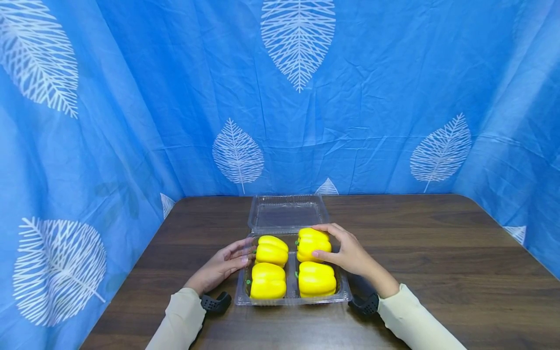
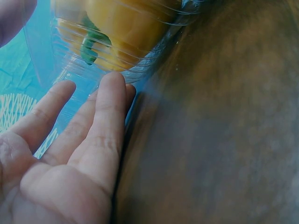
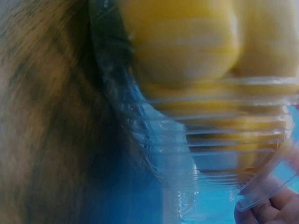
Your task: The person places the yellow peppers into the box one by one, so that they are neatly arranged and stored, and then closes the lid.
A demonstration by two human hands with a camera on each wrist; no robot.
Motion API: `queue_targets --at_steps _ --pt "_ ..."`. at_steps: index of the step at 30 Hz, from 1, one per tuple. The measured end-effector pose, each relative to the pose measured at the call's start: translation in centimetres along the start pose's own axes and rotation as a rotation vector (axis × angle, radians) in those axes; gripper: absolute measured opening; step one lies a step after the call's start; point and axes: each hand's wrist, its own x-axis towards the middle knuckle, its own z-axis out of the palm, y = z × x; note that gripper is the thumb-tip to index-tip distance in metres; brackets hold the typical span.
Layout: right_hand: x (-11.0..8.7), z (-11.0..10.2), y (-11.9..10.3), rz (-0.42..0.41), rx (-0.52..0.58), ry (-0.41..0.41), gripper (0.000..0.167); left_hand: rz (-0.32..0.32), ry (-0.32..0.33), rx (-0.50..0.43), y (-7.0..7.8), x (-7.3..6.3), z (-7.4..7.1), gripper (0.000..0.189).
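A clear plastic clamshell box (image 1: 291, 297) lies opened on the table, with its lid (image 1: 288, 214) folded back on the far side. Yellow bell peppers sit in it two by two: back left (image 1: 272, 251), front left (image 1: 268, 282), front right (image 1: 317, 279) and back right (image 1: 313, 244). My right hand (image 1: 350, 250) holds the back right pepper between thumb and fingers, at the box's right rim. On the other side my left hand (image 1: 220, 266) touches the box's left wall with extended fingers. A green stem (image 2: 91, 44) shows through the plastic in the left wrist view.
The box stands near the front middle of a dark wooden table (image 1: 437, 248). A blue curtain (image 1: 367, 97) with white leaf prints hangs behind the table and along both sides. Black bands (image 1: 216, 302) are worn at both wrists.
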Motion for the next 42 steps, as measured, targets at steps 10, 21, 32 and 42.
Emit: queue_targets --at_steps 10,21,32,42 --pt "0.01 0.03 -0.05 0.003 0.008 0.003 0.056 0.003 -0.002 -0.002 -0.09 0.04 -0.04 0.076" --pt "0.08 0.09 -0.14 -0.013 -0.041 0.001 0.058 0.005 -0.001 -0.002 -0.05 0.04 -0.04 0.075" --pt "-0.03 0.25 -0.21 -0.035 -0.159 -0.002 0.056 0.006 -0.002 -0.014 0.14 -0.11 0.03 0.075" --pt "-0.18 0.38 -0.27 -0.014 -0.205 -0.016 0.056 -0.003 0.004 -0.015 0.21 -0.11 0.18 0.075"
